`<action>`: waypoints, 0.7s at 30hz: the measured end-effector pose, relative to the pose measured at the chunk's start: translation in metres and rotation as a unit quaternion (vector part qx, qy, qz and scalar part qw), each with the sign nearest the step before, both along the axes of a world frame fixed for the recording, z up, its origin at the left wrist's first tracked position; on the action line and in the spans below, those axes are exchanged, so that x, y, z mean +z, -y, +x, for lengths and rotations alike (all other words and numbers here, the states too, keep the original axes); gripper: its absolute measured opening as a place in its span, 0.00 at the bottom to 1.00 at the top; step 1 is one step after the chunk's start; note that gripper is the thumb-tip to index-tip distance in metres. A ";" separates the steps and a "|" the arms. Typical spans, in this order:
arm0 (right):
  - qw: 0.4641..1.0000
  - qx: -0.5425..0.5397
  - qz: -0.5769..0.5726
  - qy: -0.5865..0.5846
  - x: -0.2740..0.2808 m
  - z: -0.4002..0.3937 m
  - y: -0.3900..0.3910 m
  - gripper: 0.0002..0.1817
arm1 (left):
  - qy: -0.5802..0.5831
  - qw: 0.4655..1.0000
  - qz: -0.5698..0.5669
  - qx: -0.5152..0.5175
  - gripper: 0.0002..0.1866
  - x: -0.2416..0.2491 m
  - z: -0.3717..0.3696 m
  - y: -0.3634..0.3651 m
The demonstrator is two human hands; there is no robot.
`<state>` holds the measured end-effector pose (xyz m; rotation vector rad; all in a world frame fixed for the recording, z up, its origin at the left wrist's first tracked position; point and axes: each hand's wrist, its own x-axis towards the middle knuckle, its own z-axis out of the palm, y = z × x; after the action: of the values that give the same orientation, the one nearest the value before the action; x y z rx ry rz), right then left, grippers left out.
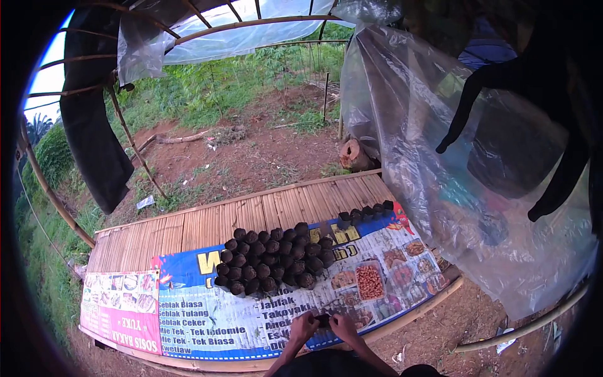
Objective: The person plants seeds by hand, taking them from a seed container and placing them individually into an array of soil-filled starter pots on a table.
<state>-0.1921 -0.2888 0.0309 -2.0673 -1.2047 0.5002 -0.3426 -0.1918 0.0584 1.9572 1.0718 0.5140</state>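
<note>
Low in the head view, my left hand (304, 328) and my right hand (343, 327) are close together over the front edge of a printed banner (213, 320). Their fingers pinch a small black plastic bag (323, 320) from both sides; its contents are too small to make out. Just beyond the hands stands a tight cluster of small black seedling bags (270, 259), packed with what looks like dark soil. Farther right, a short row of similar black bags (364, 214) stands along the banner's back edge.
The banner covers much of a bamboo-slat table (207, 220). Clear plastic sheeting (414, 138) hangs at the right, with dark cloth (483, 94) before it. A cut log (355, 155) lies behind the table. Bamboo poles (135, 141) frame the left side.
</note>
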 end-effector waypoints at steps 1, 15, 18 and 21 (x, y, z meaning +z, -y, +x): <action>1.000 -0.001 -0.002 -0.002 0.003 -0.001 -0.001 0.16 | 0.011 1.000 -0.014 0.011 0.12 0.002 0.000 0.000; 0.999 0.003 0.002 -0.034 -0.002 0.000 0.001 0.17 | 0.008 1.000 -0.009 0.016 0.14 -0.014 0.002 -0.011; 0.999 0.004 -0.010 -0.047 0.002 0.001 0.003 0.16 | 0.028 1.000 -0.005 0.001 0.12 -0.005 -0.004 -0.008; 0.998 0.016 -0.023 -0.051 -0.005 0.003 0.008 0.17 | 0.034 0.999 0.002 -0.012 0.11 -0.009 -0.008 -0.005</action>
<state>-0.1891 -0.2968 0.0260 -2.0380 -1.1786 0.6453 -0.3509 -0.1869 0.0495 1.9398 1.0049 0.5658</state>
